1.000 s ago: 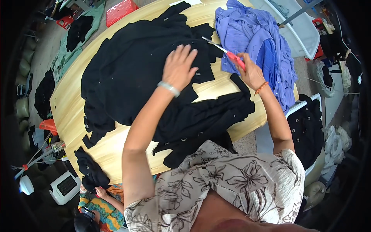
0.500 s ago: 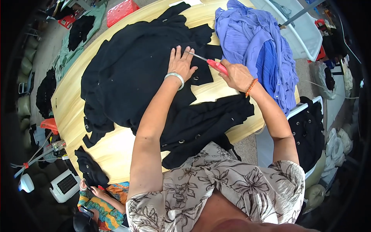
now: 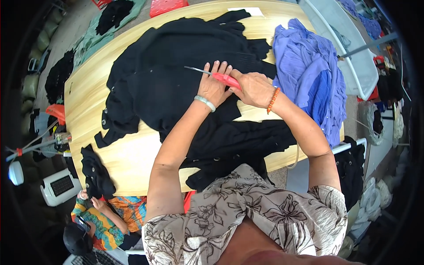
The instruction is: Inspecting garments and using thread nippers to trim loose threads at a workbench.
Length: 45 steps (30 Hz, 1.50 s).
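My left hand [image 3: 213, 86] lies on a black knit garment [image 3: 172, 53] spread over the table, its fingers stretched out. Over its fingers, my right hand [image 3: 255, 90] grips a pair of red-handled scissors [image 3: 226, 80]. Their narrow metal blade points left across the black cloth, and the finger loops are mostly hidden by my hand. Another black garment [image 3: 238, 137] with metal rings along it lies nearer my body, under my forearms. To the right of my hands rests a heap of purple-blue pleated clothes [image 3: 300, 57].
The pale wooden table [image 3: 143, 165] has a curved edge. A white plastic bin [image 3: 353, 70] stands beyond its right side, a red stool [image 3: 168, 6] at the far edge. At the lower left a co-worker [image 3: 99, 221] handles a small black garment piece [image 3: 96, 172].
My right hand has come left with the scissors, so the blade now crosses over my left hand's fingers. The whole view has shifted somewhat, moving the table and clothes in the picture.
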Motion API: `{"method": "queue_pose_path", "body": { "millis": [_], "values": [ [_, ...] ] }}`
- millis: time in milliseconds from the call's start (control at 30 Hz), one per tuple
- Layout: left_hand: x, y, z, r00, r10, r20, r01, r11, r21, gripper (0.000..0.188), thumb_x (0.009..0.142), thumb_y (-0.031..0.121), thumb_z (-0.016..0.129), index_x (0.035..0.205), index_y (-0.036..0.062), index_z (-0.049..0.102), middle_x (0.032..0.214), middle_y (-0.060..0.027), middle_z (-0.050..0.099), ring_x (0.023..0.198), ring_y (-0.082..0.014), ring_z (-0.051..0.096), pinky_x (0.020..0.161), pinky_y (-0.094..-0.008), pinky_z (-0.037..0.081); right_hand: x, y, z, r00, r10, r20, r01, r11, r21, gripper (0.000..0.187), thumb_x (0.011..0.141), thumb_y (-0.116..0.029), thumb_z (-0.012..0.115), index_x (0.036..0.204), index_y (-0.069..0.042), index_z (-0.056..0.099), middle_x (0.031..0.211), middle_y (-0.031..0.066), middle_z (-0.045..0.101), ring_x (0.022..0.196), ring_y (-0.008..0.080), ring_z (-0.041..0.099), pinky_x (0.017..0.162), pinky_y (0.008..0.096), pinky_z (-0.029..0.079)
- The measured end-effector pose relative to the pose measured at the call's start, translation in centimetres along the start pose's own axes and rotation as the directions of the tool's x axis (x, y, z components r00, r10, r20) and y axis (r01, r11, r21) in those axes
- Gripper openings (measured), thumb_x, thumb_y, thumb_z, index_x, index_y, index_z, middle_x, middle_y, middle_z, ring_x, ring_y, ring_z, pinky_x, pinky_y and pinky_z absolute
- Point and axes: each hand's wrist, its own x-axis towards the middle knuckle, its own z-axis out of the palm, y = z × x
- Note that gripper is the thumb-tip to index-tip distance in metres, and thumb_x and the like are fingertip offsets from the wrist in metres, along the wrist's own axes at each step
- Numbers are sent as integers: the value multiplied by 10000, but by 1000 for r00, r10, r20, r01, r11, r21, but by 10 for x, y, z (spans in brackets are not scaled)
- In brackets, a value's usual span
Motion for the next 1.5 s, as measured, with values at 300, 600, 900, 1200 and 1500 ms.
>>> {"method": "queue_pose_path", "body": {
  "millis": [300,600,900,1200,1500],
  "values": [
    [-126,-141,-37,808,-515,-287,520,852,-64,515,920,354,557,1300,9,514,1428,-170,428,1349,-352,349,1089,-482,269,32,-50,4,993,-106,52,104,993,55,289,876,-224,617,1006,6,500,757,206,645,792,384,652,714,458,511],
    [-162,-183,-34,501,-796,-339,734,599,-321,504,821,272,711,1238,37,550,1123,-138,609,1043,-301,573,872,-428,424,63,-116,20,970,-194,145,175,975,135,256,890,-211,590,1006,5,519,755,194,651,779,373,652,706,459,501],
    [-149,-176,-54,566,-609,-556,571,776,-268,595,768,275,766,1261,41,529,1240,-196,527,1118,-351,518,946,-437,396,35,-100,35,997,-83,-11,83,971,226,290,882,-150,607,1130,-55,491,826,202,648,809,393,640,711,467,503],
    [-122,-174,-29,858,-417,-299,423,905,-47,293,884,254,608,1155,168,678,1315,-70,561,1293,-284,435,1078,-489,269,32,-108,33,995,19,-98,-18,1000,4,189,872,-156,580,942,-7,489,669,192,638,668,365,662,597,453,520],
    [-128,-172,-33,870,-420,-259,431,902,-16,316,893,285,610,1191,193,659,1335,-56,549,1327,-287,393,1098,-495,240,-60,-19,22,870,437,-229,-473,871,-135,257,870,-221,617,1030,-49,511,666,213,632,660,402,647,594,495,509]
  ]
}}
